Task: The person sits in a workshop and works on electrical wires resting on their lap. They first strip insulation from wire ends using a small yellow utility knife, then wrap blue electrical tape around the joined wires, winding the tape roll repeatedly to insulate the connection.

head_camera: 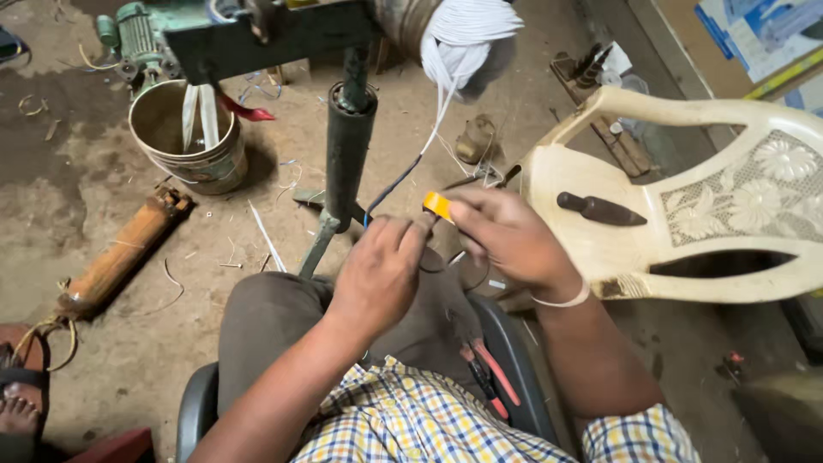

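Small yellow tape roll [436, 205] pinched in right hand [506, 240] above lap; left hand [380, 270] grips dark wire [396, 186] beside it. One cream plastic chair [686, 206], one bucket [184, 137], one pair of red pliers [487, 377] on lap.

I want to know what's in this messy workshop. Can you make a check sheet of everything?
Surface: dusty concrete floor, stained, with wire scraps.
Job's things: yellow tape roll pinched in the right hand; left hand holds a thin wire beside it.
Clutter: bucket, orange cylinder, dark-handled tool on the cream plastic chair, red-handled pliers on the lap.
Hands: both bare, close together.
Cables: white wire bundle hangs from the green metal stand.
Surroundings: green motor, someone's sandalled foot.
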